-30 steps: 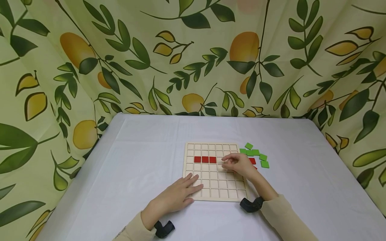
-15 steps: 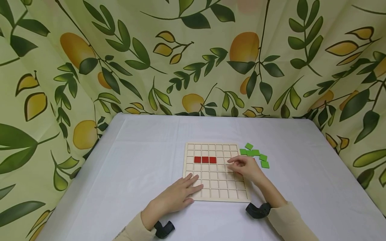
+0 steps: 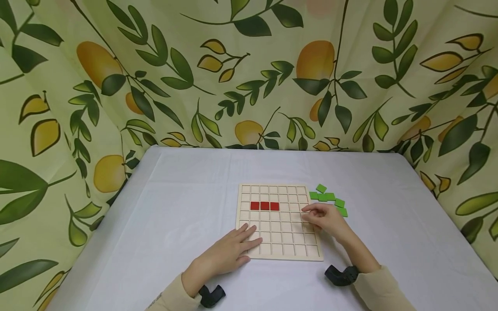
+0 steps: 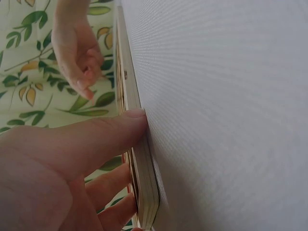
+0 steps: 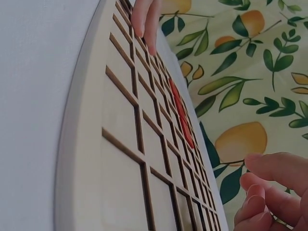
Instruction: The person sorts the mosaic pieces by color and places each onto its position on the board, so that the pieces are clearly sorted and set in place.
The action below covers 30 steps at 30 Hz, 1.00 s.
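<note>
The right hand (image 3: 326, 219) hovers over the right edge of the wooden grid board (image 3: 282, 237), fingers loosely bent, thumb and forefinger tips apart; the left hand (image 3: 222, 254) rests at the near left corner, fingers spread on the squares, thumb against the edge; three red tiles (image 3: 264, 206) sit side by side in the third row from the far edge; green tiles (image 3: 322, 197) lie just right of the board; white cloth (image 3: 186, 194) spreads beneath.

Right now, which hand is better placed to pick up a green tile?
Likely the right hand: it is nearer the green tiles, while the left hand rests on the board, farther away.
</note>
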Motion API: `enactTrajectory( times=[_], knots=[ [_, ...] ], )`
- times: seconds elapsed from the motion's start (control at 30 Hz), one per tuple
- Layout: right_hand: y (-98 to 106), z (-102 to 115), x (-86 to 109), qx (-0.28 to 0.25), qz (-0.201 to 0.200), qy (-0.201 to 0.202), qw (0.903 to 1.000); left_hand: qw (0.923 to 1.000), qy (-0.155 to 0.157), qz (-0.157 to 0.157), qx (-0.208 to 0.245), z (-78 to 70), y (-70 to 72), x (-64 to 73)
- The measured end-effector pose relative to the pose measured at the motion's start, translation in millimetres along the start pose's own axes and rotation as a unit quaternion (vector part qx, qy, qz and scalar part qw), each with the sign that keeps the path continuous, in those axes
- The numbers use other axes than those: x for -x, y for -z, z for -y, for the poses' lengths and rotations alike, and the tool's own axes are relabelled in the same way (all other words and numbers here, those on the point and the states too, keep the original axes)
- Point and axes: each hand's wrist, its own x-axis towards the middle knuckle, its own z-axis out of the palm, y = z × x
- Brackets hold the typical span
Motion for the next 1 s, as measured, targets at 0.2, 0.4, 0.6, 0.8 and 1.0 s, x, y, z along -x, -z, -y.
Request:
enactTrajectory(
  times=[0.2,0.4,0.6,0.8,1.0],
  knots=[
    [6.1,-7.3,5.2,0.005,-0.015,0.035,0.9993,1.0,0.004,0.005,0.0,-1.3,0.2,-0.5],
    [9.3,-13.2,8.4,0.028,-0.037,0.004,0.9989,1.0,0.005,0.006,-0.002,-1.4,0.8,0.9],
    [15.2,-16.0,11.0,0.067,-0.059,-0.004,0.996,1.0,0.003,0.004,-0.003,-0.2,0.3,0.4],
    [23.5,-22.7,11.7,0.085,-0.07,-0.016,0.9938,1.0,-0.006,-0.005,0.002,-0.4,1.4,1.4],
    [29.4,-26.8,13.8,0.099,-0.075,-0.022,0.992,0.9999,-0.008,-0.002,0.006,-1.6,2.9,1.9]
  ],
)
